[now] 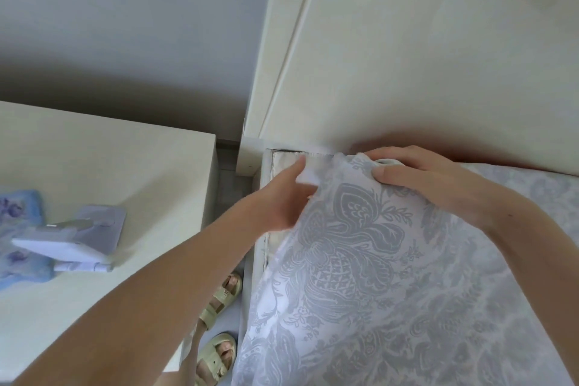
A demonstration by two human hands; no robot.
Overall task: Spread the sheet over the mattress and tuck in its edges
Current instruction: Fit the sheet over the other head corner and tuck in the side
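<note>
You stand at the head corner of the bed, and the patterned sheet (360, 260) covers most of the mattress (286, 157); only that corner, just by the headboard (407, 56), shows bare. The sheet is bunched up here rather than lying flat, probably so that you have slack to draw over the corner before tucking.

Your right hand (438, 178) lies on top near the headboard. Its fingers (404, 152) are curled round a gathered fold of the sheet with the thumb pressed against the cloth, which keeps the top edge from sliding back down the bed. Your left hand (282, 197) reaches in from the side of the bed. Its fingers (297, 166) are close together and seem to pinch the white hem of the sheet right at the bare corner, though blur hides the exact hold.

The tuck at this corner is not yet done. To your left the bench (94, 166) stands just beside the bed, leaving your left arm only a narrow gap to work in
</note>
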